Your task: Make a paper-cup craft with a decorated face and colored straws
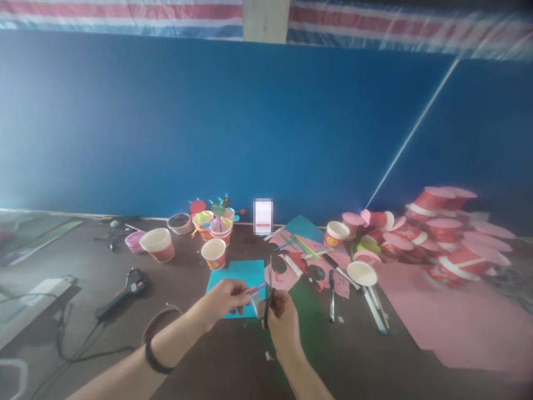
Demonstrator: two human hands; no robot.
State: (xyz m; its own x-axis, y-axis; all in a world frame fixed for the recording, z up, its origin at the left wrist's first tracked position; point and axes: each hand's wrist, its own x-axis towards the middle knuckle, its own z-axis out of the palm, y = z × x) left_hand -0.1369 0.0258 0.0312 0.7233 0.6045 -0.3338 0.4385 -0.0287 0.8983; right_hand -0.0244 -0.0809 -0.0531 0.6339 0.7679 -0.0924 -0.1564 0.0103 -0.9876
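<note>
Left hand (233, 295): fingers pinching a pink strip (255, 289)
Right hand (285, 316): fingers gripping dark scissors (267, 314)
Blue paper (245, 269): on the bench (208, 361), beneath left hand

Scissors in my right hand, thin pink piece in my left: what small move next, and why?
Probably bring the thin pink piece tip-first to the scissors: the left hand pinches it, pointing toward them, and the right hand grips their handles.

Scissors hdls (272, 300) blk; sheet (245, 271) turq.; wall (250, 128) blu; tarp (120, 16) red-striped.
</note>
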